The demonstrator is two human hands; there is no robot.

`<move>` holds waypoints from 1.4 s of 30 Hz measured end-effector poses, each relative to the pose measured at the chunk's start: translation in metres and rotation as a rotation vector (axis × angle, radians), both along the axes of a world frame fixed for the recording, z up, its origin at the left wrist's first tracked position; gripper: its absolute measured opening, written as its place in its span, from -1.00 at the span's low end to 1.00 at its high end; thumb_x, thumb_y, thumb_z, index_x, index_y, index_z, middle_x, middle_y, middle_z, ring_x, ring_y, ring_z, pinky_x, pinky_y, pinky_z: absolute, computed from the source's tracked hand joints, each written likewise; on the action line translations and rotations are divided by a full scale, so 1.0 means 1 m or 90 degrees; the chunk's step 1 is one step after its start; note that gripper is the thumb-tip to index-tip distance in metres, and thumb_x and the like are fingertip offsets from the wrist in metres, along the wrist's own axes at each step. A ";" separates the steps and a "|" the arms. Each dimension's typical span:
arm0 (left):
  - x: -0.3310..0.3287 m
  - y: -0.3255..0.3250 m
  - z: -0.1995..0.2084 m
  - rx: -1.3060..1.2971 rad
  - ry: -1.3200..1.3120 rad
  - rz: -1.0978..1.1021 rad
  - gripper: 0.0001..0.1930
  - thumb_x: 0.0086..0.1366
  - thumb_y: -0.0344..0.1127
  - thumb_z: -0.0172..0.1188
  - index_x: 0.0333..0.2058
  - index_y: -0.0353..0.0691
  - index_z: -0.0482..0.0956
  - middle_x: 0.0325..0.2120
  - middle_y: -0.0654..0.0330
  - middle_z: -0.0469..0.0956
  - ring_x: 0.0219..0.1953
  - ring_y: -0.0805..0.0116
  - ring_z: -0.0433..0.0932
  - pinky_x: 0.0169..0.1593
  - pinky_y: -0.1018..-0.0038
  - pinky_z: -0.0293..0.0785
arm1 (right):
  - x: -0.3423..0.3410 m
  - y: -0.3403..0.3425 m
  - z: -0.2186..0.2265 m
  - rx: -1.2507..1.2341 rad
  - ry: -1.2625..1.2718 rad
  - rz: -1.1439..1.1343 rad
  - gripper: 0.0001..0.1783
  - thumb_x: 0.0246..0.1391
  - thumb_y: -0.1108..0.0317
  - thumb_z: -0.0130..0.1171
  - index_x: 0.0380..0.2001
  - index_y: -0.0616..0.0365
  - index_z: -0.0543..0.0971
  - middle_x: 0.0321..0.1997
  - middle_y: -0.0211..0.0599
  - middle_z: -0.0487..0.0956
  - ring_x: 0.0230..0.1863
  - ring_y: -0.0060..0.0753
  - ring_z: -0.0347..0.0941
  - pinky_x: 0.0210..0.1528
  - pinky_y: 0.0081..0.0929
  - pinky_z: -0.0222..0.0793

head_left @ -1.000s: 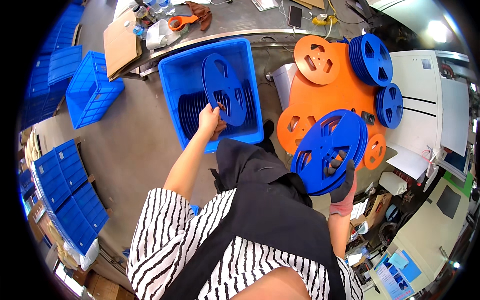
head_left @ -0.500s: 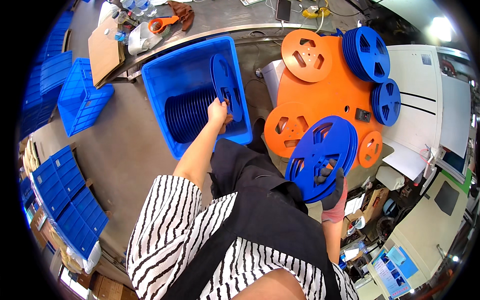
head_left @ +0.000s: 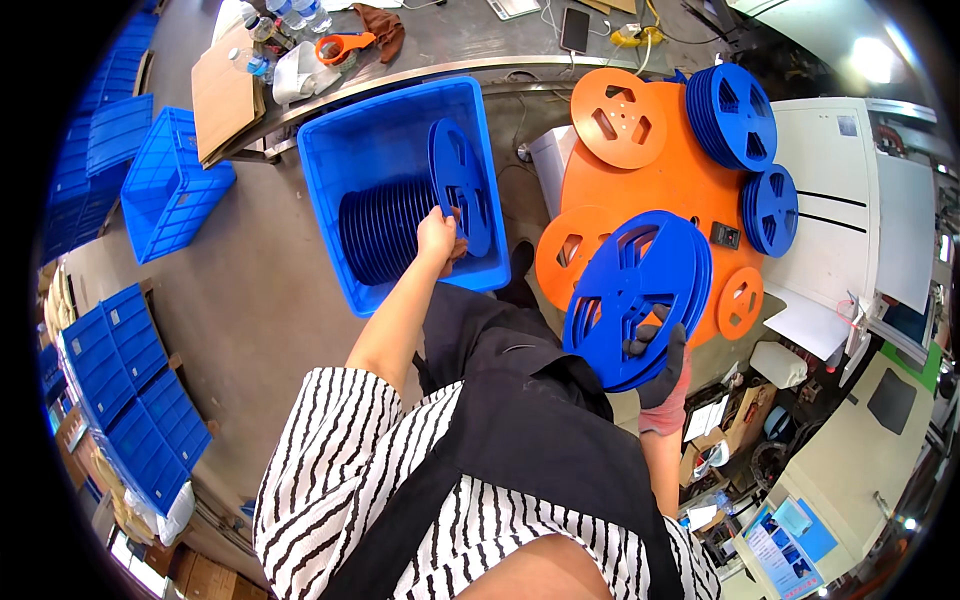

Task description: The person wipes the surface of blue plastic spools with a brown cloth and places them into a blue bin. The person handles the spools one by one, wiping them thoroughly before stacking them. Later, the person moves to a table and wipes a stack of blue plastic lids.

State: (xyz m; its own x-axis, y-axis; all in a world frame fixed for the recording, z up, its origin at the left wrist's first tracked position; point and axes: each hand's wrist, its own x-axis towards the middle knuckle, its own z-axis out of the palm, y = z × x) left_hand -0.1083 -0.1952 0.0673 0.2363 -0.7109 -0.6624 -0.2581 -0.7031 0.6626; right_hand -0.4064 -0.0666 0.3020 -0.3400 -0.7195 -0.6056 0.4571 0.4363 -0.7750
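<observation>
Left hand [head_left: 437, 238]: closed on the lower part of a reel [head_left: 463, 190], blue, standing near upright at the right side of the bin [head_left: 350, 140]. Exact finger placement hidden behind the wrist side; something brown shows at the fingertips, can't make out what. Bin is blue, open-topped, upper left-centre of the frame. To the left of that reel, a row [head_left: 385, 232] of blue reels stands on edge, packed side by side.

Right hand [head_left: 662, 365]: dark glove, pink cuff, gripping the lower right edge of a stack [head_left: 625, 292] of blue reels, fingers showing at a window in the front one. Stack sits right of centre in the frame, tilted, faces toward the camera. Overlaps the orange worktop [head_left: 640, 190] in view; can't tell if they touch.

On or along that worktop: orange disc [head_left: 618, 118] at the top, another partly behind the held stack, small one at lower right. Two more blue reel piles at its right edge, upper right of frame. Small black device [head_left: 725, 235] near them.

Steel worktop [head_left: 480, 40] across the top: bottles, orange tape dispenser [head_left: 343, 45], brown cloth [head_left: 380, 32], phone [head_left: 575, 30]. Cardboard [head_left: 225, 95] at its left end. Blue crate [head_left: 170, 190] on the floor, upper left.
</observation>
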 end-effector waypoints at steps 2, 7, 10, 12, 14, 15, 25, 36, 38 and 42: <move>-0.002 0.000 -0.001 0.009 0.028 0.024 -0.83 0.29 -0.41 -0.05 -0.22 -0.21 0.53 -0.53 0.07 0.52 -0.57 0.24 0.59 -0.49 0.38 0.59 | 0.006 0.003 0.001 0.016 0.005 0.015 -0.49 0.30 0.01 -0.05 0.08 0.21 0.37 -0.39 -0.29 0.55 -0.42 -0.44 0.48 -0.18 -0.34 0.46; -0.010 -0.011 -0.006 -0.009 0.021 0.016 -0.85 0.32 -0.39 -0.03 -0.21 -0.25 0.49 -0.48 0.03 0.54 -0.60 0.21 0.59 -0.53 0.36 0.58 | 0.003 0.011 0.001 0.013 0.003 0.025 -0.48 0.29 0.00 -0.03 0.09 0.21 0.37 -0.38 -0.29 0.54 -0.41 -0.42 0.48 -0.17 -0.35 0.45; -0.010 -0.017 -0.023 -0.052 -0.031 -0.026 -0.87 0.36 -0.38 -0.04 -0.23 -0.27 0.46 -0.47 0.02 0.54 -0.63 0.19 0.56 -0.59 0.33 0.52 | 0.001 0.010 0.002 0.018 0.020 0.020 -0.46 0.29 -0.01 -0.02 0.10 0.21 0.36 -0.38 -0.28 0.53 -0.40 -0.41 0.47 -0.17 -0.34 0.45; -0.017 -0.024 -0.017 -0.026 -0.036 -0.041 -0.87 0.35 -0.38 -0.02 -0.23 -0.27 0.47 -0.47 0.02 0.54 -0.60 0.18 0.57 -0.58 0.33 0.52 | -0.002 0.010 0.002 0.027 0.039 0.015 -0.45 0.28 -0.02 -0.02 0.10 0.21 0.35 -0.37 -0.28 0.53 -0.40 -0.40 0.47 -0.17 -0.33 0.45; -0.016 -0.023 -0.031 -0.054 -0.073 -0.071 -0.86 0.33 -0.35 0.04 -0.23 -0.29 0.46 -0.46 0.01 0.54 -0.52 0.14 0.61 -0.46 0.30 0.55 | -0.003 0.008 0.002 0.029 0.041 0.015 -0.44 0.28 -0.03 -0.02 0.11 0.22 0.35 -0.38 -0.28 0.53 -0.39 -0.41 0.48 -0.17 -0.34 0.46; -0.015 -0.026 -0.040 -0.044 -0.080 -0.089 -0.85 0.32 -0.34 0.06 -0.22 -0.30 0.46 -0.46 0.01 0.55 -0.52 0.13 0.61 -0.42 0.30 0.56 | -0.004 0.008 0.002 0.030 0.041 0.015 -0.43 0.28 -0.04 -0.02 0.11 0.22 0.35 -0.38 -0.29 0.53 -0.39 -0.42 0.48 -0.17 -0.34 0.46; 0.024 0.022 -0.066 -0.005 0.252 0.099 -0.38 0.21 -0.38 0.23 0.22 -0.35 0.24 0.03 -0.02 0.47 -0.07 0.27 0.56 -0.05 0.39 0.54 | -0.044 0.002 -0.003 -0.238 -0.152 -0.069 -0.30 0.23 -0.19 -0.04 0.14 0.23 0.33 -0.59 -0.57 0.29 -0.62 -0.65 0.14 -0.47 -0.60 0.20; 0.053 0.059 0.109 -0.448 -0.168 -0.210 -0.28 -0.01 -0.59 0.31 0.19 -0.13 0.34 0.22 0.08 0.31 0.19 0.03 0.38 0.21 0.31 0.35 | -0.016 -0.005 -0.009 -0.445 -0.594 -0.025 -0.37 0.30 -0.06 -0.09 0.20 0.24 0.30 -0.55 -0.56 0.30 -0.63 -0.70 0.13 -0.39 -0.57 0.15; 0.057 0.059 0.134 -0.578 -0.195 -0.324 -0.30 -0.04 -0.59 0.32 0.15 -0.13 0.39 0.21 0.06 0.31 0.17 0.05 0.40 0.21 0.31 0.36 | -0.001 -0.011 -0.004 -0.435 -0.603 -0.021 -0.38 0.29 -0.06 -0.09 0.19 0.23 0.30 -0.54 -0.57 0.31 -0.63 -0.71 0.14 -0.38 -0.58 0.17; 0.058 0.059 0.160 -0.768 -0.263 -0.514 -0.35 -0.05 -0.59 0.28 0.09 0.02 0.47 0.17 0.05 0.36 -0.14 0.19 0.55 0.05 0.35 0.48 | 0.014 -0.016 0.004 -0.413 -0.631 -0.027 -0.38 0.28 -0.06 -0.04 0.18 0.22 0.31 -0.53 -0.56 0.32 -0.62 -0.70 0.16 -0.36 -0.59 0.19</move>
